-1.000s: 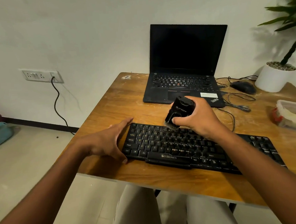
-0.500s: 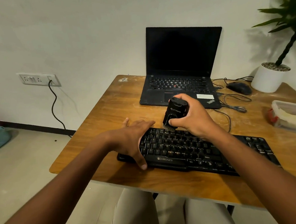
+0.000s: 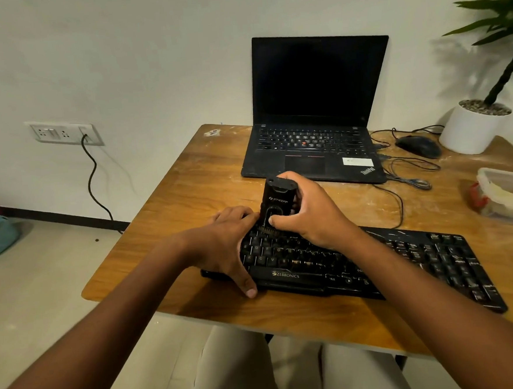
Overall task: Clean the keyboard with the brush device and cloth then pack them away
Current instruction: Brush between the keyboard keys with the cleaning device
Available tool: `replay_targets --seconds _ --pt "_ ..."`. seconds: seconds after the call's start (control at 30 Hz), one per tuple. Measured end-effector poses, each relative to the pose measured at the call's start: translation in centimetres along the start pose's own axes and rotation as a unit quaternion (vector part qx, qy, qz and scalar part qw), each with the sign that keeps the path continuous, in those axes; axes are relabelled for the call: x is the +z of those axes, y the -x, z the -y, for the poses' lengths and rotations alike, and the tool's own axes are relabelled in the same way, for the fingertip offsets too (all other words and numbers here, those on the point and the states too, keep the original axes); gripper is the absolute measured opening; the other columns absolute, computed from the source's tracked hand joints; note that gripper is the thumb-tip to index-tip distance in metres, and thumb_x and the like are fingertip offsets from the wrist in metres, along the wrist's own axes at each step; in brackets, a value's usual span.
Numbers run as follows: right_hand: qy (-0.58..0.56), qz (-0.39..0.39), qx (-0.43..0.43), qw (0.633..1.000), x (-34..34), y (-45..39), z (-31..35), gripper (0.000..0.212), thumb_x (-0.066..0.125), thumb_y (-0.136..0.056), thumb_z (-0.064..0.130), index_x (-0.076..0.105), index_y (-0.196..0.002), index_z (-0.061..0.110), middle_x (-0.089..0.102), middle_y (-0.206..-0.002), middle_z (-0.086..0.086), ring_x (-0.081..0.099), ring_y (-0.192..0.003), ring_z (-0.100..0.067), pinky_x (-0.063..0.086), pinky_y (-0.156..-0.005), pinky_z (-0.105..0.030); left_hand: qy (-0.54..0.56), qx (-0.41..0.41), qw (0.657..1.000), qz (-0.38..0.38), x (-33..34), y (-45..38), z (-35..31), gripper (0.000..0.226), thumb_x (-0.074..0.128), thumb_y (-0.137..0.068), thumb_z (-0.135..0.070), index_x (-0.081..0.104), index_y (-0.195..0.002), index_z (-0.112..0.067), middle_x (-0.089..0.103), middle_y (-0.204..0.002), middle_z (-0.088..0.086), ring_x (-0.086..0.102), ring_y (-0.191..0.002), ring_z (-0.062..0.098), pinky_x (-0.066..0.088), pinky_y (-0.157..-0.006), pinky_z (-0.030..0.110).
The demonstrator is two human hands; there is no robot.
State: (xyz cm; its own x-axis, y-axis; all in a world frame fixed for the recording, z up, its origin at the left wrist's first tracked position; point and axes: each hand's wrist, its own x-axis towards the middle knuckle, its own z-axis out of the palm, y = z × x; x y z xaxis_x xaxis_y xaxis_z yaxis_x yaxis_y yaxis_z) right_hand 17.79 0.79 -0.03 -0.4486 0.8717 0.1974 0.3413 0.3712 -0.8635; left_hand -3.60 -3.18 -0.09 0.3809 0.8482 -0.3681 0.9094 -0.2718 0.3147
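The black keyboard (image 3: 359, 257) lies along the near edge of the wooden table (image 3: 187, 181), and the brush device (image 3: 275, 200) stands upright on its upper-left keys, bristles down, presumably so they can work between the keycaps. The right hand (image 3: 308, 212) is wrapped around the device, thumb on its front, while the left hand (image 3: 225, 242) lies flat with straight fingers across the keyboard's left end, likely to stop it sliding. Behind sit a dark laptop (image 3: 313, 114), a mouse (image 3: 417, 146), a white plant pot (image 3: 472, 129) and, at right, a plastic container (image 3: 510, 194); I can see no cloth.
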Motion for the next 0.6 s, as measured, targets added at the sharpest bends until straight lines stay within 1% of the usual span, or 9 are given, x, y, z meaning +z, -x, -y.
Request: replay_targets --seconds 0.1,0.2,0.27,0.33,0.4,0.5,0.53,0.6 --pt "0.078 0.04 -0.004 0.996 -1.0 0.1 0.5 0.051 0.084 -0.078 0.008 0.058 -0.117 0.028 0.068 -0.101 0.006 0.068 -0.093 -0.011 0.06 -0.08 -0.041 0.002 0.003 1.0 -0.003 0.1 0.0 0.1 0.151 0.094 -0.053 -0.066 -0.001 -0.165 -0.031 0.008 -0.165 -0.011 0.004 -0.153 0.018 0.009 -0.13 0.049" --pt "0.157 0.098 0.034 0.982 -3.6 0.4 1.1 0.055 0.085 -0.078 0.011 0.058 -0.121 0.032 0.068 -0.106 0.009 0.066 -0.096 -0.007 0.06 -0.083 -0.035 0.008 0.006 1.0 -0.005 0.1 0.1 0.0 0.149 0.095 -0.055 -0.063 0.0 -0.165 -0.032 0.007 -0.165 -0.011 0.003 -0.153 0.017 0.007 -0.129 0.047" --pt "0.18 0.113 0.044 0.976 -5.1 0.3 1.6 0.056 0.086 -0.078 0.009 0.059 -0.122 0.031 0.069 -0.106 0.009 0.066 -0.097 -0.007 0.059 -0.084 -0.032 0.007 0.01 1.0 -0.007 0.1 0.1 -0.1 0.147 0.095 -0.056 -0.062 0.001 -0.165 -0.031 0.008 -0.165 -0.011 0.004 -0.152 0.015 0.005 -0.128 0.045" --pt "0.161 0.086 0.029 0.983 -5.3 -0.2 1.9 0.057 0.086 -0.076 0.008 0.06 -0.122 0.03 0.069 -0.107 0.01 0.066 -0.1 -0.006 0.058 -0.085 -0.029 0.007 0.011 1.0 -0.009 0.0 0.1 -0.1 0.147 0.095 -0.056 -0.061 0.001 -0.165 -0.03 0.009 -0.164 -0.011 0.004 -0.15 0.014 0.004 -0.127 0.043" --pt "0.116 0.049 0.013 0.992 -4.1 -0.8 1.7 0.058 0.086 -0.076 0.007 0.059 -0.121 0.03 0.068 -0.107 0.011 0.065 -0.101 -0.002 0.057 -0.083 -0.022 0.008 0.01 1.0 -0.009 0.1 0.1 -0.1 0.148 0.095 -0.056 -0.062 0.0 -0.165 -0.03 0.008 -0.163 -0.012 0.004 -0.15 0.013 0.004 -0.128 0.043" --pt "0.055 0.034 0.014 0.998 -1.8 -1.5 0.5 0.057 0.087 -0.076 0.006 0.059 -0.12 0.028 0.07 -0.104 0.01 0.068 -0.096 -0.002 0.054 -0.076 -0.015 0.006 0.014 1.0 -0.014 0.3 0.0 0.1 0.15 0.095 -0.054 -0.065 0.0 -0.165 -0.029 0.011 -0.163 -0.012 0.004 -0.151 0.014 0.006 -0.129 0.044" --pt "0.052 0.036 0.015 0.998 -1.6 -1.4 0.1 0.056 0.087 -0.076 0.007 0.06 -0.12 0.028 0.07 -0.104 0.01 0.069 -0.094 -0.002 0.053 -0.075 -0.014 0.006 0.015 1.0 -0.014 0.3 0.0 0.1 0.15 0.095 -0.054 -0.065 0.001 -0.165 -0.029 0.012 -0.162 -0.012 0.005 -0.151 0.014 0.006 -0.129 0.045" --pt "0.094 0.047 0.021 0.994 -2.5 -1.1 -0.2 0.057 0.087 -0.075 0.008 0.059 -0.119 0.032 0.07 -0.103 0.011 0.068 -0.094 -0.001 0.054 -0.076 -0.016 0.006 0.017 1.0 -0.014 0.3 0.0 0.1 0.149 0.095 -0.054 -0.064 0.001 -0.165 -0.03 0.012 -0.162 -0.012 0.005 -0.15 0.013 0.005 -0.128 0.043"
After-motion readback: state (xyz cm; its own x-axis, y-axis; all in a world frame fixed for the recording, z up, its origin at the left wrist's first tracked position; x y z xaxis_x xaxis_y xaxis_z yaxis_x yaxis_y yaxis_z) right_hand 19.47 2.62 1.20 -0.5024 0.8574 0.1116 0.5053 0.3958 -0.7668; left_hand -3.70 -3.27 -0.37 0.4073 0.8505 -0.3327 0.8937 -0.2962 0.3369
